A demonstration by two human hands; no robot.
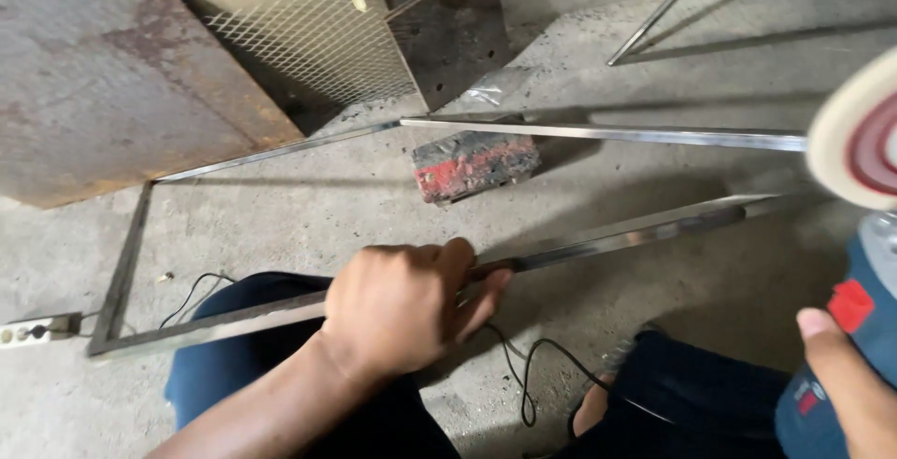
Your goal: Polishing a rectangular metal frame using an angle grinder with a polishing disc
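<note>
Because the metal frame [598,240] lies across the person's knees, propped on a red brick [472,165], its near bar sits steady under the left hand [402,305], whose fingers curl tight around it. The right hand [855,389] grips a blue grinder [860,328], its white polishing disc [855,132] held clear above the concrete floor [308,211].

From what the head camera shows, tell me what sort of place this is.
Likely a metalworking or welding workshop. A long rectangular steel frame lies on the bare concrete floor, a blue power polisher with a white buffing wheel is in hand, and a rusty steel plate sits nearby.
</note>
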